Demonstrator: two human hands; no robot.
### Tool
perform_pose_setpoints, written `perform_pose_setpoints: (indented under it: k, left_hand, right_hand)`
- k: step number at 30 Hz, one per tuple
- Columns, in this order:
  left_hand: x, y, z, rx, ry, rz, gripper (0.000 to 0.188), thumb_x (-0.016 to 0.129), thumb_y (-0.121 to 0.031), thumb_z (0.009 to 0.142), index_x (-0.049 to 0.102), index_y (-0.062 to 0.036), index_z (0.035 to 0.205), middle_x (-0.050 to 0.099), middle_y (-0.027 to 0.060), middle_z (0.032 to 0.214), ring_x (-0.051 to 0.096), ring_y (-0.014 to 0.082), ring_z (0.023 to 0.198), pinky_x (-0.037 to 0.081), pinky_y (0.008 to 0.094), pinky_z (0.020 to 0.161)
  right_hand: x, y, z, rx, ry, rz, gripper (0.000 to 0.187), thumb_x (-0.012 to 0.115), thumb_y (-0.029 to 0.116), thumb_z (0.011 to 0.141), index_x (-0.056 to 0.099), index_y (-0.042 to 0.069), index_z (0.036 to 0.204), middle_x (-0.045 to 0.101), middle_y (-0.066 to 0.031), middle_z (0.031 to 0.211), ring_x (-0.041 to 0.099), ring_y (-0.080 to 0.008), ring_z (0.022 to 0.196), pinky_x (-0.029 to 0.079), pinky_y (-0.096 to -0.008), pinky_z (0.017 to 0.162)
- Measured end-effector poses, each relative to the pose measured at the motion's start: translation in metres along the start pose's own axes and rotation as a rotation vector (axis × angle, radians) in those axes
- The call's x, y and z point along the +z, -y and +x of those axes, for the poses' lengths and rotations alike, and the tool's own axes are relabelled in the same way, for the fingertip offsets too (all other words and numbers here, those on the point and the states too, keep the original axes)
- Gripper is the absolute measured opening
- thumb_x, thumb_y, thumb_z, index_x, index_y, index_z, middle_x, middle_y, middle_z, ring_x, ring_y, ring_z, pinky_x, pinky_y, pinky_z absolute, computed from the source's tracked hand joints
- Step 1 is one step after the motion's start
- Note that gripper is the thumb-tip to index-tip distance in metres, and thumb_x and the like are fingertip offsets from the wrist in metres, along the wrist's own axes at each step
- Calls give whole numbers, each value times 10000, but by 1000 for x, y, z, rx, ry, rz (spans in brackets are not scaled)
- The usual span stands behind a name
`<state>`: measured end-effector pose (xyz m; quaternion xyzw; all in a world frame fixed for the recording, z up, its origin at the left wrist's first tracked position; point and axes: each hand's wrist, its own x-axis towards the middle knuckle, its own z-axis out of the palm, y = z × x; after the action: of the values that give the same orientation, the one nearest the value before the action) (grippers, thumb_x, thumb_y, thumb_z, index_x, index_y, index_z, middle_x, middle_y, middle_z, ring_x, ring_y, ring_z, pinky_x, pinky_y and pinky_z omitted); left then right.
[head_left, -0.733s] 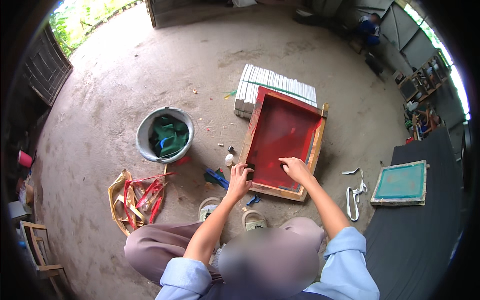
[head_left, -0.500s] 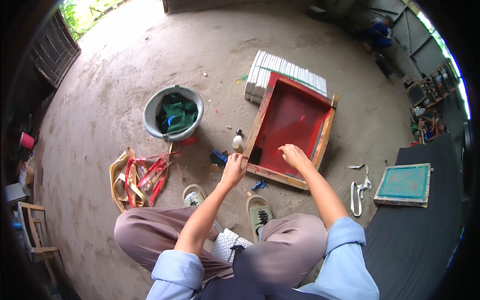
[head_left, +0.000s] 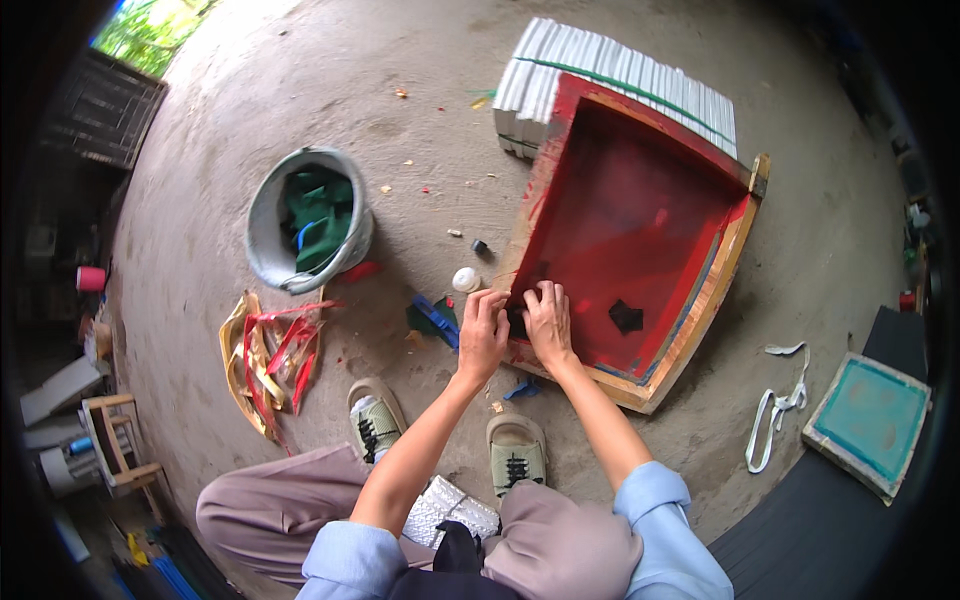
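Seemingly the work in hand is a small fix at the near-left corner of a screen-printing frame (head_left: pixel 640 235), a wooden frame soaked in red ink that lies flat on the concrete floor (head_left: pixel 420 90) with its far edge propped over a stack of white sheets (head_left: pixel 610 70). From the head camera, the only view, both forearms come up from the lower edge and meet at that corner. The left hand (head_left: pixel 483 335) rests on the frame's near rail with its fingers curled down over the edge, and the right hand (head_left: pixel 548 320) sits just beside it, fingers bent and pressed onto the red mesh around a small dark patch (head_left: pixel 518 322); whether either hand actually pinches something there cannot be told, since the fingertips hide it. Another dark patch (head_left: pixel 626 316) lies apart on the mesh to the right. Judging from this, the step is pressing or peeling a piece at the corner, and the next move calls for a firm fingertip hold while the left hand steadies the rail. Around the person sit a grey bucket (head_left: pixel 305 220) holding green cloth, a heap of red and yellow strips (head_left: pixel 270 355), a small white cap (head_left: pixel 466 279), a white strap (head_left: pixel 775 420) and a smaller teal screen frame (head_left: pixel 868 420), all well apart from the hands.
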<state>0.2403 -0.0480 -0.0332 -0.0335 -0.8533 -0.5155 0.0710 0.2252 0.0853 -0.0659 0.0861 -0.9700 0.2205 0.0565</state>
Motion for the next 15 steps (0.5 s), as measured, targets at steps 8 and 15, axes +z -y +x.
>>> perform_pose_setpoints:
  k: [8, 15]
  left_hand:
    - [24, 2, 65, 531, 3, 499, 281, 647, -30, 768, 640, -157, 1019, 553, 46, 1084, 533, 221, 1069, 357, 466, 978]
    - [46, 3, 75, 539, 75, 604, 280, 661, -113, 771, 656, -211, 1034, 541, -20, 1117, 485, 177, 1120, 279, 433, 1026]
  right_hand:
    - [-126, -60, 7, 505, -679, 637, 88, 604, 30, 917, 540, 36, 977, 693, -143, 1028, 674, -235, 909, 525, -315, 785]
    - [-111, -129, 32, 312, -465, -155, 330, 622, 63, 865, 523, -8, 1172, 527, -183, 1288, 504, -349, 1201, 407, -451, 1031]
